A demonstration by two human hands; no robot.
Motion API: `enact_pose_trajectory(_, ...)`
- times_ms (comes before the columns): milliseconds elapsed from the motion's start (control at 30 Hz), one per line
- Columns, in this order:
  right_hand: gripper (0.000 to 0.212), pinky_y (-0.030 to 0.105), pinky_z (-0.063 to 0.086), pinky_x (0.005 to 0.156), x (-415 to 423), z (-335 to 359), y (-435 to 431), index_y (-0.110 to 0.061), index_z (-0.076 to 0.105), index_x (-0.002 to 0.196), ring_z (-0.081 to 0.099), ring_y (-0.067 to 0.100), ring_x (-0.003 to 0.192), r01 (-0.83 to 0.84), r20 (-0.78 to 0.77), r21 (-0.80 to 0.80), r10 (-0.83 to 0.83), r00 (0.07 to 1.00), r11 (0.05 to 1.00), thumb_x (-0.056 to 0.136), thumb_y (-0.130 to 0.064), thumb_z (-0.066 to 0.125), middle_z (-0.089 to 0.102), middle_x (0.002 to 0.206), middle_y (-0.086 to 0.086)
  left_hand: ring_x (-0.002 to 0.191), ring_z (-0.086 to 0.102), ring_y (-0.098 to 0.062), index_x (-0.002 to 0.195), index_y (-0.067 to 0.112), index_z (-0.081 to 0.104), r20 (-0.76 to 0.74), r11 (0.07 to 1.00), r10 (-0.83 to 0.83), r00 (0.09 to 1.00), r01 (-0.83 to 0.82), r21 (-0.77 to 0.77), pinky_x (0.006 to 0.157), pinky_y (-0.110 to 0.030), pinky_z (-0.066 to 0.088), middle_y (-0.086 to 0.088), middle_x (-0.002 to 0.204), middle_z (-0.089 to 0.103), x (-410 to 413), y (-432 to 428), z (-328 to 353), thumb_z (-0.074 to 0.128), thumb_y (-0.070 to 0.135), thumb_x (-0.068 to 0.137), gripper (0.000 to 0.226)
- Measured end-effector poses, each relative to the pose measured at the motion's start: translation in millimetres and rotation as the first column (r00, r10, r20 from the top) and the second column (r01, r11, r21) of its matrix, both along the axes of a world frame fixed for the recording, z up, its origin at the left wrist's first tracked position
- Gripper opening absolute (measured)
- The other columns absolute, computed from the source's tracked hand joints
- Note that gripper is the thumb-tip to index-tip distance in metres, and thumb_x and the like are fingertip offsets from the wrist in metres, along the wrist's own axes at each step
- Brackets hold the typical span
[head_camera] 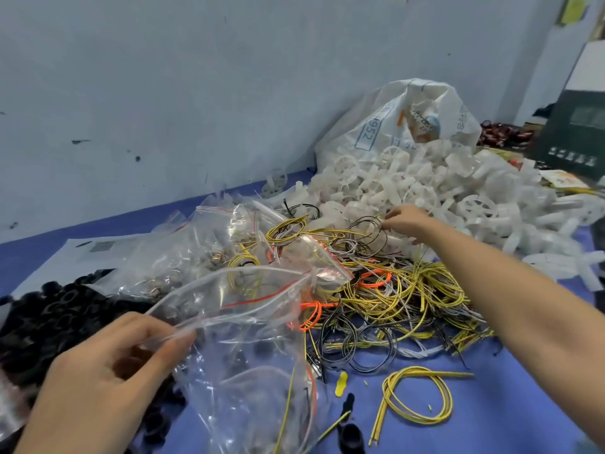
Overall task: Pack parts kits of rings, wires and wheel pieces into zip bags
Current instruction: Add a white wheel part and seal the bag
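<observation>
There is only one view, from a camera worn on the person's head. It looks forward and down over the blue tabletop (510, 404), toward its far edge, where a pale wall (196, 93) stands. The camera is close: both forearms enter from the near edge and fill much of the lower frame. The wide-angle lens bends the far edge and makes the tabletop look tilted.

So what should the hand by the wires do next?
Probably pinch one wire bundle and carry it to the bag. The right hand is at the wire pile, fingers bent, while the left hand holds the zip bag open.
</observation>
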State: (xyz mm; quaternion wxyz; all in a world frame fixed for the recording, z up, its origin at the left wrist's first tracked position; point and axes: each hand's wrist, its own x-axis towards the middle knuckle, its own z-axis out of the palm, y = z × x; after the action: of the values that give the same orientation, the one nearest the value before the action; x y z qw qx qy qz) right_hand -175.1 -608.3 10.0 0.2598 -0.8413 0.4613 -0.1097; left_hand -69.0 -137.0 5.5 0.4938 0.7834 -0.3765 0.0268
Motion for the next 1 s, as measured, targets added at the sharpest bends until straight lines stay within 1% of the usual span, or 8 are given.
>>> enact_pose_trajectory(133,0.058,0.04,0.056,0.067,-1.5,10.2,4.9,-0.011,0.045,0.135,0.05,0.034,0.109,0.075,0.066,0.263,-0.095,0.993,0.962,0.088,-0.041,0.061,0.039,0.143,0.014,0.058,0.061,-0.016,0.097,0.026,0.07,0.018,1.0,-0.014,1.0,0.015,-0.025,0.047,-0.025,0.044,0.004,0.073,0.065,1.8,-1.1,-4.9,0.062,0.076,0.073,0.056)
enact_pose_trajectory(300,0.061,0.042,0.055,0.063,15.3,10.6,18.4,-0.003,0.055,0.117,0.049,0.029,0.093,0.095,-0.071,0.213,-0.081,0.994,0.972,0.081,-0.05,0.068,0.053,0.123,0.01,0.047,0.052,-0.001,0.086,0.026,0.07,0.131,0.998,-0.044,0.99,0.049,-0.037,0.047,-0.008,0.038,0.009,0.066,0.061,-15.3,-13.3,6.2,0.07,0.064,0.073,0.039)
enact_pose_trajectory(367,0.055,0.041,0.055,0.075,22.7,2.8,22.9,-0.003,0.059,0.108,0.051,0.023,0.08,0.14,-0.056,0.091,-0.135,0.989,0.986,0.087,-0.053,0.058,0.061,0.103,0.005,0.045,0.05,0.0,0.079,0.028,0.068,0.141,0.998,-0.04,0.989,0.047,-0.043,0.047,-0.004,0.034,0.011,0.063,0.059,-22.4,-14.9,12.7,0.079,0.049,0.068,0.026)
enact_pose_trajectory(467,0.048,0.037,0.05,0.087,26.6,-10.4,19.0,-0.001,0.054,0.121,0.057,0.029,0.101,0.263,0.092,0.054,-0.267,0.959,0.963,0.092,-0.04,0.054,0.061,0.117,0.015,0.048,0.051,-0.003,0.071,0.029,0.066,0.143,0.998,-0.05,0.988,0.056,-0.036,0.048,-0.006,0.034,0.011,0.064,0.059,-28.8,-14.3,18.7,0.07,0.037,0.069,0.009)
enact_pose_trajectory(567,0.062,0.037,0.048,0.088,23.0,-11.1,19.5,-0.003,0.053,0.126,0.056,0.032,0.111,0.283,0.1,0.091,-0.292,0.951,0.955,0.084,-0.048,0.063,0.059,0.123,0.016,0.051,0.051,-0.002,0.069,0.028,0.064,0.144,0.997,-0.061,0.988,0.067,-0.04,0.052,-0.005,0.034,0.011,0.064,0.059,-31.8,-13.7,22.0,0.078,0.036,0.068,0.016)
enact_pose_trajectory(767,0.031,0.025,0.035,0.048,13.8,-8.2,18.2,-0.009,0.061,0.096,0.049,0.018,0.063,0.292,0.162,0.25,-0.337,0.927,0.923,0.081,-0.037,0.064,0.059,0.079,0.005,0.054,0.053,-0.013,0.067,0.026,0.066,0.131,0.994,-0.097,0.987,0.103,-0.045,0.055,-0.019,0.04,0.005,0.067,0.06,-35.7,-18.1,23.1,0.07,0.042,0.067,0.017)
enact_pose_trajectory(867,0.018,0.025,0.038,0.05,8.0,-4.5,15.4,-0.011,0.057,0.079,0.045,0.019,0.055,0.348,0.263,0.344,-0.445,0.856,0.872,0.077,-0.029,0.062,0.061,0.077,0.007,0.052,0.053,-0.007,0.064,0.026,0.068,0.119,0.994,-0.099,0.988,0.103,-0.024,0.052,-0.016,0.039,0.006,0.067,0.061,-37.1,-17.5,25.2,0.083,0.041,0.07,0.022)
enact_pose_trajectory(1000,0.018,0.028,0.036,0.049,-6.0,13.2,6.6,-0.01,0.052,0.079,0.042,0.02,0.053,0.361,0.491,0.494,-0.597,0.635,0.791,0.073,-0.027,0.053,0.058,0.082,0.008,0.054,0.057,-0.005,0.078,0.035,0.066,0.071,0.995,-0.08,0.994,0.084,-0.061,0.054,-0.008,0.04,0.015,0.068,0.066,-39.7,-18.6,28.8,0.07,0.042,0.064,0.016)
